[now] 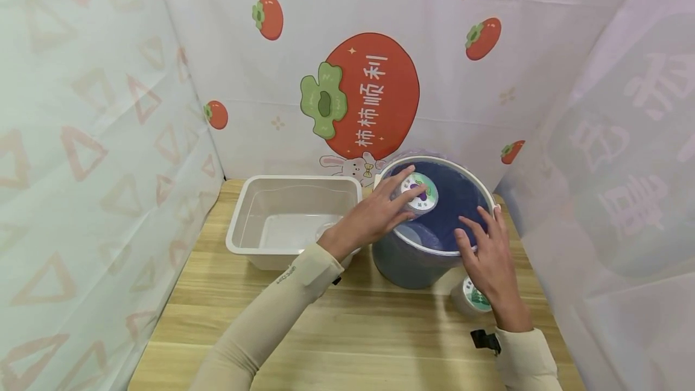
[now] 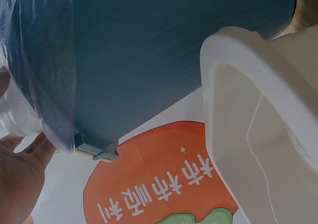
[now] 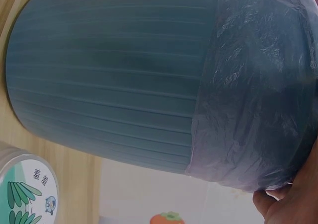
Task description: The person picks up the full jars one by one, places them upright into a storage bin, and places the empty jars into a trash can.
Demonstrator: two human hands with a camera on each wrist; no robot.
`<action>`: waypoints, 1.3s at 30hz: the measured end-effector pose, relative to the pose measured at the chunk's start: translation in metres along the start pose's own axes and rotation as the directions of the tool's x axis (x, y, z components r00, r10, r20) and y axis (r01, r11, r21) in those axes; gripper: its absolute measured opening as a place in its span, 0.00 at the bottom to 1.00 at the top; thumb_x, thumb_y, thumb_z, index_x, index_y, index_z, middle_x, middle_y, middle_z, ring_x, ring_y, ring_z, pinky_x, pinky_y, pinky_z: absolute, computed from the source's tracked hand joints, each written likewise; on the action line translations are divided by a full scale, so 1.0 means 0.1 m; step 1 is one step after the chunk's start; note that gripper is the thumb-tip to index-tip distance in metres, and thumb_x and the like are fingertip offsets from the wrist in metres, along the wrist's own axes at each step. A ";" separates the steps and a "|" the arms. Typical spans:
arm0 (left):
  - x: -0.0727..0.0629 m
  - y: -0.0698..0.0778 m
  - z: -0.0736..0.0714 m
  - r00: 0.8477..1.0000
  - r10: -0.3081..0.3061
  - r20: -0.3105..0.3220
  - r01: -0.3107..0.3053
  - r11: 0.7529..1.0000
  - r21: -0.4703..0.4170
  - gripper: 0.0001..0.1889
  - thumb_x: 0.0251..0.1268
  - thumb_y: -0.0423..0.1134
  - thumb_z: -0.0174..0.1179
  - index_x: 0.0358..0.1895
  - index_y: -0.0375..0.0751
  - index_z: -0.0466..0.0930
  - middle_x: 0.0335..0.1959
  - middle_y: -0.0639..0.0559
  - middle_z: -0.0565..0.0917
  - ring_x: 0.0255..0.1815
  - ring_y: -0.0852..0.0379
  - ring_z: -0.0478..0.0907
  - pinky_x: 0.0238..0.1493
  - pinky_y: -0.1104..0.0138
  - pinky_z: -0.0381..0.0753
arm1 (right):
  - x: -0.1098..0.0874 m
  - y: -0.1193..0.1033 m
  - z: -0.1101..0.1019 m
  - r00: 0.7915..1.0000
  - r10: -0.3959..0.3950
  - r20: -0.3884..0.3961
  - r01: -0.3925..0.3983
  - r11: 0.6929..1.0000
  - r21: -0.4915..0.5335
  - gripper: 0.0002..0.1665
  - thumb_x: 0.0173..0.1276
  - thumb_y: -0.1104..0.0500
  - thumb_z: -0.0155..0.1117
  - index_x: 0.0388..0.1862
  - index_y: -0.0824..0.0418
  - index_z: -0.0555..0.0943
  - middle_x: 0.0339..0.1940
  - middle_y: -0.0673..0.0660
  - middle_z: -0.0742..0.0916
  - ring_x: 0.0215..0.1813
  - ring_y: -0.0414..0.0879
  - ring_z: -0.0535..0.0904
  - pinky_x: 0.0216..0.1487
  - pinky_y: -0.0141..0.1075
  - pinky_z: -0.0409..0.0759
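Head view looks down from above onto the table (image 1: 347,330). Both wrist views sit close beside the blue bin (image 1: 412,261), side-on, sharing its ribbed wall (image 3: 104,90).

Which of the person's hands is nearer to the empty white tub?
Left. The left hand reaches just past the white tub and grips a clear cup over the blue bin; the right hand rests on the bin's far side.

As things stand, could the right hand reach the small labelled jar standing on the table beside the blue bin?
Probably yes: the right hand rests on the bin's rim, and the jar stands just under its wrist with nothing between them.
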State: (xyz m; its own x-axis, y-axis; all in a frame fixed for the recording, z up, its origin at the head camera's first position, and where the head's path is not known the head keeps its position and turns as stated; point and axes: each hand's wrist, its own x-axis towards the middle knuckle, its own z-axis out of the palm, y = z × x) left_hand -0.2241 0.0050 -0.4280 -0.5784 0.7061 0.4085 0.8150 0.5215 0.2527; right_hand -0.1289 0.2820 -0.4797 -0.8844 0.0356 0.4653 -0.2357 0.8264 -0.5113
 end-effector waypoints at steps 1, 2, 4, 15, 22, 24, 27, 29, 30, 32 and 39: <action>0.00 -0.01 0.01 1.000 0.006 -0.005 -0.006 1.000 0.000 0.34 0.86 0.51 0.58 0.88 0.54 0.60 0.92 0.43 0.49 0.89 0.44 0.58 0.82 0.53 0.73 | 0.00 0.00 0.00 1.000 -0.004 -0.002 0.004 1.000 0.002 0.28 0.85 0.46 0.59 0.65 0.67 0.86 0.81 0.74 0.72 0.91 0.71 0.48 0.85 0.73 0.52; 0.00 -0.01 0.02 1.000 0.008 -0.007 -0.008 1.000 0.001 0.34 0.86 0.51 0.57 0.88 0.53 0.60 0.91 0.43 0.50 0.89 0.44 0.58 0.83 0.53 0.72 | 0.00 0.00 0.00 1.000 -0.008 -0.004 0.008 1.000 0.004 0.28 0.85 0.46 0.59 0.65 0.67 0.86 0.81 0.75 0.72 0.91 0.71 0.48 0.85 0.73 0.52; -0.01 -0.02 0.03 1.000 0.012 -0.012 -0.013 1.000 -0.002 0.33 0.86 0.50 0.58 0.88 0.52 0.61 0.91 0.43 0.50 0.90 0.44 0.57 0.83 0.53 0.71 | 0.01 0.01 0.01 1.000 -0.017 -0.011 0.017 1.000 0.009 0.27 0.85 0.47 0.59 0.64 0.68 0.86 0.81 0.75 0.72 0.91 0.72 0.49 0.85 0.74 0.52; -0.07 -0.05 0.09 1.000 0.001 0.003 -0.001 1.000 0.010 0.35 0.85 0.49 0.61 0.87 0.51 0.61 0.91 0.42 0.52 0.90 0.43 0.57 0.84 0.53 0.69 | 0.02 0.02 0.02 0.999 -0.030 -0.027 0.031 0.999 0.016 0.27 0.85 0.48 0.60 0.63 0.68 0.86 0.80 0.76 0.73 0.90 0.73 0.50 0.85 0.74 0.52; -0.14 -0.10 0.13 1.000 -0.011 0.003 0.011 0.999 0.051 0.34 0.86 0.54 0.57 0.88 0.52 0.61 0.91 0.43 0.55 0.90 0.45 0.56 0.90 0.53 0.56 | 0.02 0.03 0.02 0.999 -0.029 -0.022 0.029 0.999 0.015 0.27 0.85 0.47 0.60 0.64 0.68 0.86 0.81 0.75 0.73 0.91 0.72 0.49 0.85 0.73 0.51; -0.17 -0.12 0.14 1.000 -0.009 -0.008 0.010 0.996 0.083 0.33 0.87 0.54 0.56 0.87 0.51 0.62 0.90 0.43 0.57 0.90 0.44 0.55 0.91 0.53 0.53 | 0.02 0.02 0.02 0.999 -0.030 -0.024 0.031 0.999 0.017 0.27 0.85 0.47 0.60 0.64 0.68 0.86 0.81 0.75 0.72 0.91 0.72 0.49 0.85 0.73 0.52; -0.19 -0.14 0.17 1.000 -0.005 -0.024 0.008 0.993 0.122 0.33 0.87 0.55 0.55 0.87 0.51 0.63 0.89 0.42 0.60 0.90 0.43 0.55 0.92 0.54 0.50 | 0.02 0.02 0.01 0.999 -0.030 -0.028 0.031 0.999 0.018 0.27 0.85 0.47 0.60 0.64 0.69 0.86 0.81 0.76 0.73 0.91 0.72 0.49 0.85 0.74 0.52; -0.21 -0.16 0.18 1.000 -0.005 -0.031 0.009 0.992 0.127 0.32 0.87 0.55 0.55 0.86 0.51 0.64 0.88 0.42 0.61 0.90 0.41 0.55 0.92 0.53 0.50 | 0.02 0.01 0.01 0.999 -0.030 -0.029 0.030 0.999 0.016 0.27 0.85 0.47 0.60 0.63 0.69 0.86 0.81 0.76 0.73 0.90 0.73 0.49 0.85 0.74 0.53; -0.22 -0.16 0.19 0.999 -0.009 -0.031 0.012 0.993 0.120 0.32 0.87 0.55 0.55 0.86 0.51 0.65 0.88 0.42 0.62 0.90 0.40 0.56 0.92 0.53 0.50 | 0.02 0.01 0.00 0.999 -0.029 -0.027 0.029 0.999 0.015 0.27 0.85 0.47 0.60 0.63 0.68 0.86 0.81 0.76 0.73 0.90 0.73 0.49 0.85 0.74 0.52; -0.23 -0.18 0.21 1.000 -0.017 -0.026 0.019 0.995 0.101 0.32 0.87 0.54 0.54 0.86 0.50 0.65 0.88 0.41 0.62 0.90 0.39 0.56 0.92 0.52 0.51 | 0.02 0.02 0.01 0.999 -0.026 -0.024 0.026 1.000 0.013 0.27 0.85 0.47 0.60 0.64 0.68 0.86 0.81 0.76 0.73 0.90 0.73 0.49 0.84 0.74 0.52; -0.27 -0.20 0.28 0.997 -0.069 0.043 0.067 0.997 0.036 0.31 0.89 0.56 0.48 0.87 0.53 0.64 0.90 0.43 0.59 0.91 0.38 0.51 0.92 0.50 0.48 | 0.01 0.03 0.02 1.000 -0.021 -0.014 0.021 1.000 0.013 0.27 0.85 0.47 0.60 0.64 0.68 0.85 0.81 0.75 0.72 0.91 0.72 0.49 0.84 0.74 0.53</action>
State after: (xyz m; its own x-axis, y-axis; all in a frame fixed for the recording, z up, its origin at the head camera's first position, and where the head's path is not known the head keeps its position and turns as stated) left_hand -0.2253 -0.0112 -0.4686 -0.6342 0.6884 0.3518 0.7723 0.5850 0.2476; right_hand -0.1316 0.2839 -0.4819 -0.8736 0.0262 0.4859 -0.2593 0.8198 -0.5106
